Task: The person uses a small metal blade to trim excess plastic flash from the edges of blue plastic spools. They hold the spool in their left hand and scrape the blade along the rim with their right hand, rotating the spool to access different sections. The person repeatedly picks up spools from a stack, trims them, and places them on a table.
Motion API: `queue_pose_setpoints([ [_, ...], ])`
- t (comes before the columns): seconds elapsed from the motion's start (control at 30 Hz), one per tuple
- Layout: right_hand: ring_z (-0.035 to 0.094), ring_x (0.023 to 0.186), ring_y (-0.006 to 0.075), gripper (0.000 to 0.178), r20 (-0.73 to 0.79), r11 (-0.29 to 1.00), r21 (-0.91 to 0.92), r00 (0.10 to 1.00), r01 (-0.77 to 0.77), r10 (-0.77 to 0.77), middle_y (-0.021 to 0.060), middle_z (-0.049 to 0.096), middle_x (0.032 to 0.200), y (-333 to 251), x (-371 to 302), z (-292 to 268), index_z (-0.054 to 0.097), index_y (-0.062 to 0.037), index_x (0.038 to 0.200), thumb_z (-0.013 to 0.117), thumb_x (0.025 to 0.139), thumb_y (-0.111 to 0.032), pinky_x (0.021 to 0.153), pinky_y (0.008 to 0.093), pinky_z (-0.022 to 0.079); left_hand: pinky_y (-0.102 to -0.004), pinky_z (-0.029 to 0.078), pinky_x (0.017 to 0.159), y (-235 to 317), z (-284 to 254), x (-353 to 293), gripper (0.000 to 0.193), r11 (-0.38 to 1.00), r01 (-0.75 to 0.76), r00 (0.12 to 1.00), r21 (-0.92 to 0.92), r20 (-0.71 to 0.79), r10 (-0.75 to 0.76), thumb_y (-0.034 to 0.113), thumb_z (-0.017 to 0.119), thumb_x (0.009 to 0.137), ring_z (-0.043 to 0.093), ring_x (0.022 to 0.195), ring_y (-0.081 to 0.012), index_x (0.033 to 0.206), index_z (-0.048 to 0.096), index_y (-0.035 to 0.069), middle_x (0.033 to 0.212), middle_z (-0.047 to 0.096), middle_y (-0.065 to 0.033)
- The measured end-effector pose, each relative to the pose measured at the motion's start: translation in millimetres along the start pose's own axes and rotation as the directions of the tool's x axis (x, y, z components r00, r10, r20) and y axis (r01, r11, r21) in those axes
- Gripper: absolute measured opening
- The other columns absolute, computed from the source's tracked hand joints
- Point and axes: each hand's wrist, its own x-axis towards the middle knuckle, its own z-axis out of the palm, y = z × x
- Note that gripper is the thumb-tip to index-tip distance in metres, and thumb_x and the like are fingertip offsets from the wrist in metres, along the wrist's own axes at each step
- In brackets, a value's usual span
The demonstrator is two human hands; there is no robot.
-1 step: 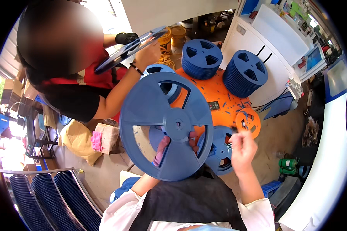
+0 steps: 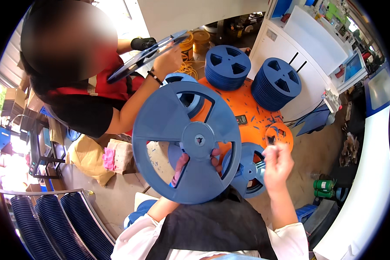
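Note:
A large blue plastic reel (image 2: 160,108) faces up before me, with wide window cut-outs and a small hub hole. My left hand (image 2: 179,170) grips it from behind and below; its fingers show through two of the windows. Off the reel's right side, my right hand (image 2: 278,167) is raised with its fingers pinched together, slightly blurred. A small dark thing shows at its fingertips, too unclear to name. Beneath that hand lie another blue reel (image 2: 248,157) and an orange disc (image 2: 286,131) with cut-outs.
Two stacks of blue reels (image 2: 228,63) (image 2: 276,78) stand on the round orange table (image 2: 251,102), strewn with blue scraps. A co-worker at the left holds a blue reel (image 2: 130,65). A rack (image 2: 43,190) of blue discs stands lower left, a white machine (image 2: 297,65) far right.
My right hand has shifted a little to the right and its fingers have turned. The reel in my left hand has tilted very slightly.

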Motion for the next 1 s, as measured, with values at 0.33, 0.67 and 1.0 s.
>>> queue_pose_setpoints([
  [0.33, 0.06, 0.069, 0.0154, 0.011, 0.017, 0.837, -0.155, 0.849, 0.524, -0.528, 0.0085, 0.065, 0.085, -24, 77, -32, 0.059, -0.0065, 0.103, 0.064, 0.095, -0.01, 0.059, 0.0278, 0.049, -0.0469, 0.047, 0.105, 15, -8, -12, 0.075, 0.989, 0.029, 0.995, -0.147, 0.102, -0.014, 0.055, 0.057, 0.097, 0.058, 0.12, -0.0303, 0.152, 0.036, 0.009, 0.141, 0.048, -0.0224],
  [0.67, 0.059, 0.064, 0.0198, 0.015, 0.677, 0.644, -0.238, 0.599, 0.727, -0.426, 0.0013, 0.056, 0.07, 9, 42, 43, 0.062, -0.0107, 0.085, 0.076, 0.077, -0.012, 0.055, 0.033, 0.047, -0.0447, 0.049, 0.101, 10, 17, -27, 0.074, 0.997, 0.003, 0.997, -0.075, -0.076, -0.009, 0.058, 0.054, 0.098, 0.061, 0.114, -0.0268, 0.151, 0.039, 0.01, 0.138, 0.052, -0.022],
  [1.0, 0.055, 0.063, 0.0162, 0.015, 0.678, 0.546, -0.281, 0.566, 0.789, -0.469, -0.0002, 0.049, 0.067, 2, 37, 39, 0.063, -0.0106, 0.086, 0.068, 0.072, -0.008, 0.054, 0.0306, 0.044, -0.0455, 0.049, 0.104, 5, 21, -33, 0.075, 0.997, 0.037, 0.997, -0.073, -0.065, -0.041, 0.058, 0.055, 0.098, 0.06, 0.119, -0.0277, 0.152, 0.038, 0.009, 0.141, 0.051, -0.0234],
])
